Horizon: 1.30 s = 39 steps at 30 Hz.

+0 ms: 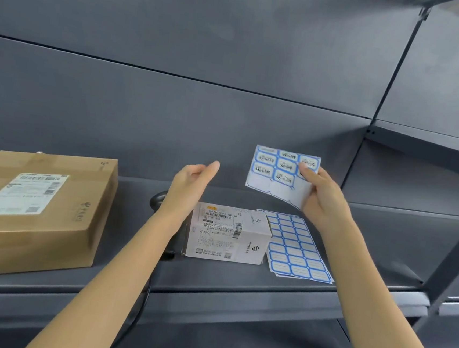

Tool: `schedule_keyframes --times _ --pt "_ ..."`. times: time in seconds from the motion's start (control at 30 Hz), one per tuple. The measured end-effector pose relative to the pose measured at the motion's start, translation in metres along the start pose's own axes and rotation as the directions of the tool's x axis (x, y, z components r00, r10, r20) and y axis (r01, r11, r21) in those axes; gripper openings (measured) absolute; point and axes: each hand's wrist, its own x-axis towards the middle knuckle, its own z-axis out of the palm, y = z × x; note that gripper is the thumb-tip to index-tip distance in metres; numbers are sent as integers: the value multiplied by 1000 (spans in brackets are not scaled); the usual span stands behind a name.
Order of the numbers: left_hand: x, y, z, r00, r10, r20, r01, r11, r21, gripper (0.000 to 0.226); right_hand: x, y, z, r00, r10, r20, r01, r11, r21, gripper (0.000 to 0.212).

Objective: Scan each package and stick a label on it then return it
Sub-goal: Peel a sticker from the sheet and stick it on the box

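Note:
A small white package (228, 234) with a shipping label lies on the dark shelf (240, 278). My right hand (323, 195) holds up a sheet of blue-bordered written labels (279, 173) above and right of that package, thumb on the sheet's upper right. My left hand (193, 183) hovers open, fingers relaxed, to the left of the sheet and holds nothing. A black barcode scanner (158, 199) lies on the shelf, mostly hidden behind my left forearm. Sheets of blank blue-bordered labels (297, 247) lie flat to the right of the white package.
A large brown cardboard box (37, 211) with a white shipping label stands at the left of the shelf. A grey back panel rises behind. A shelf upright (449, 265) slants at the right. The scanner's black cable (136, 313) hangs over the shelf's front edge.

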Motion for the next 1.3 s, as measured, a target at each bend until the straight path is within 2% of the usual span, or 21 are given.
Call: schedule_keyframes --times 0.07,0.13,0.17,0.23,0.33,0.4,0.47,0.53,0.6,0.7,0.87,1.0,1.13,1.23,1.3 --pt "3 10 3 991 -108 83 127 951 -281 54 3 7 18 995 39 97 -42 999 26 25" --pt "3 19 2 959 -195 206 273 826 -492 72 5 16 31 989 66 134 -67 998 -2 28" --pt "2 23 0 946 -200 254 306 805 -508 72 6 21 35 986 80 145 -77 997 -28 30" --pt "2 23 -2 933 -205 297 325 835 -444 52 7 29 41 983 93 161 -77 991 -106 32" --pt "3 22 -4 948 -224 228 298 875 -381 34 9 39 46 989 45 140 -10 970 -244 32" --pt "4 19 -5 957 -203 206 269 889 -371 29 8 42 52 993 -20 115 65 914 -400 40" --pt "5 18 -6 967 -187 172 240 893 -380 25 8 45 54 982 -168 84 183 751 -634 54" --pt "5 16 -5 972 -180 149 226 892 -391 23 5 47 54 921 -349 173 338 496 -800 55" --pt "5 18 -4 975 -177 132 216 890 -401 23 -1 46 55 854 -398 334 469 315 -825 41" --pt "4 20 -4 974 -178 142 223 874 -431 26 -6 45 57 822 -384 421 517 191 -834 34" --pt "-4 25 -3 960 -200 195 266 869 -417 28 -7 44 56 808 -401 431 523 153 -838 28" --pt "-8 24 -4 975 -140 175 201 894 -401 28 -11 46 50 812 -393 431 530 190 -826 29" --pt "-13 27 -5 959 -170 227 260 847 -463 23 -15 48 44 802 -405 439 549 208 -810 29" --pt "-18 30 -2 946 -184 267 293 836 -464 37 -15 49 46 797 -403 450 558 206 -804 28" --pt "-19 29 0 945 -196 260 299 841 -452 46 -15 50 48 771 -439 461 574 167 -802 29"
